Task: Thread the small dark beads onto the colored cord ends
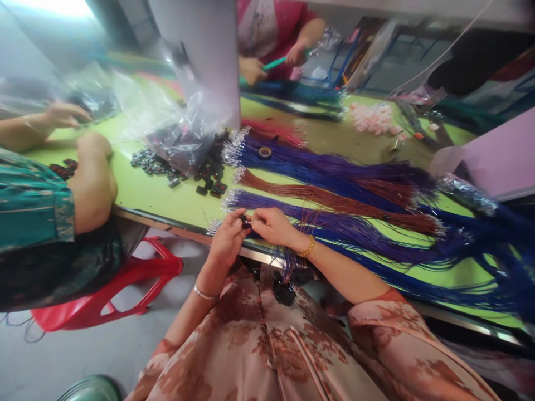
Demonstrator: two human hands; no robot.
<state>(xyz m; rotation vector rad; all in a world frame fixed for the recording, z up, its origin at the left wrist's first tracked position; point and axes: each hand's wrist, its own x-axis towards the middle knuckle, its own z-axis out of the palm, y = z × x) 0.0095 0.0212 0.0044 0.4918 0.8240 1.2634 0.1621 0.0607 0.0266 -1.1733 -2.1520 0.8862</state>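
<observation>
My left hand [228,238] pinches a small black plastic connector [244,221] over the front edge of the table. Against its right side, my right hand [273,225] has its fingers pressed together; what lies between them is too small to make out. Just beyond both hands stretches a bundle of purple wires [267,205] with silvery metal terminals at its left end. Blue wires [355,253] run partly under my right forearm. Farther back lie brown wires [301,194]. Several wires with black connectors [284,289] hang down at my lap.
Loose black connectors [211,181] and a plastic bag [184,139] of them lie left of the wires. A tape roll [264,152] rests on blue wires. A co-worker's arm [96,178] is at left, above a red stool [154,273]; another person's hands [296,54] work across the table.
</observation>
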